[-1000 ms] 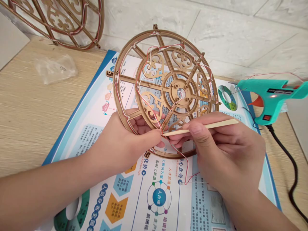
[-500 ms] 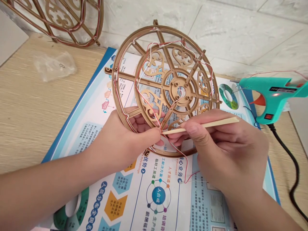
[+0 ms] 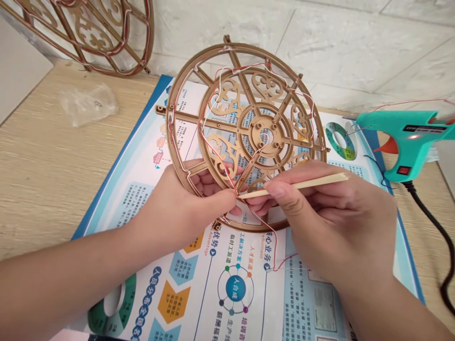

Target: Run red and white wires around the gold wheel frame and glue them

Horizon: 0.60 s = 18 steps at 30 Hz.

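My left hand (image 3: 194, 201) is closed around the lower left rim of a round gold-brown openwork frame (image 3: 232, 125), which it holds tilted up. Its thumb lies at the inner ring, where red and white wires (image 3: 217, 156) run along the channel. Between thumb and fingers, my right hand (image 3: 330, 218) grips a thin pale wooden stick (image 3: 313, 183). The stick's tip touches the wires at the inner ring, right beside my left thumb. A loose length of wire hangs from there down onto the printed sheet. The fingers behind the frame are partly hidden.
A teal glue gun (image 3: 401, 137) with a glowing light and black cord (image 3: 432, 218) lies at the right. Another wired frame (image 3: 117, 47) leans against the wall at upper left. A clear plastic bag (image 3: 88, 105) rests on the wooden table (image 3: 35, 180). Beneath my hands lies a printed poster (image 3: 209, 284).
The view has shifted slightly. Both hands keep their hold, and the stick's tip stays at nearly the same spot on the inner ring.
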### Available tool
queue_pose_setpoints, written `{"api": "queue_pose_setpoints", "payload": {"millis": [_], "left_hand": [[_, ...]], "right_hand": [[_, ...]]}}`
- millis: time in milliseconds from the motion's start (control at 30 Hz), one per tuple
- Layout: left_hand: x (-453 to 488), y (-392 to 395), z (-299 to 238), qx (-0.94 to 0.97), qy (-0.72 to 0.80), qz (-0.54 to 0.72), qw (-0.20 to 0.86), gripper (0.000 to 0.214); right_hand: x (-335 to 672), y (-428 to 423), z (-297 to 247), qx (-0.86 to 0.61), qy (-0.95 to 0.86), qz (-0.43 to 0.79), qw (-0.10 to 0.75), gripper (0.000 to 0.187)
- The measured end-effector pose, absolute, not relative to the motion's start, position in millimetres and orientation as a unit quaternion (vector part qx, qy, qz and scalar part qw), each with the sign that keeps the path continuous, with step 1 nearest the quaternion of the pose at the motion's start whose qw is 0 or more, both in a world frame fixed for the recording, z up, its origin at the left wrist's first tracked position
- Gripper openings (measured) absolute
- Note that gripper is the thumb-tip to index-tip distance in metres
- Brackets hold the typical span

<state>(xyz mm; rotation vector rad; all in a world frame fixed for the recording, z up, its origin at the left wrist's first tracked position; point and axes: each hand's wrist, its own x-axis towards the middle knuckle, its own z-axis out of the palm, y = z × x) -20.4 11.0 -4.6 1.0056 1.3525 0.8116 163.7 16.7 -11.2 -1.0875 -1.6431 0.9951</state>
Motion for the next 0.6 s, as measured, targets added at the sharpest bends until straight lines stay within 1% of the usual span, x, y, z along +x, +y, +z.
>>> {"api": "queue_pose_setpoints", "payload": {"millis": [67, 167, 333, 467, 533, 600], "left_hand": [[-21, 11, -4, 0.431, 0.584, 0.345, 0.596, 0.012], [-22, 12, -2, 0.434, 0.587, 0.340, 0.593, 0.007], [-22, 14, 3, 0.466, 0.613, 0.310, 0.558, 0.007], [-21, 13, 3, 0.441, 0.633, 0.287, 0.568, 0.004], [-22, 13, 2, 0.446, 0.633, 0.283, 0.566, 0.002], [-22, 13, 2, 0.449, 0.630, 0.280, 0.569, 0.003]], "right_hand": [[164, 16, -12, -0.448, -0.657, 0.408, 0.449, 0.011], [167, 14, -12, -0.449, -0.677, 0.377, 0.444, 0.011], [173, 11, -10, -0.442, -0.695, 0.343, 0.452, 0.009], [176, 11, -12, -0.464, -0.707, 0.307, 0.438, 0.010], [177, 12, -14, -0.454, -0.713, 0.309, 0.434, 0.011], [178, 13, -14, -0.450, -0.698, 0.341, 0.440, 0.010]]}}
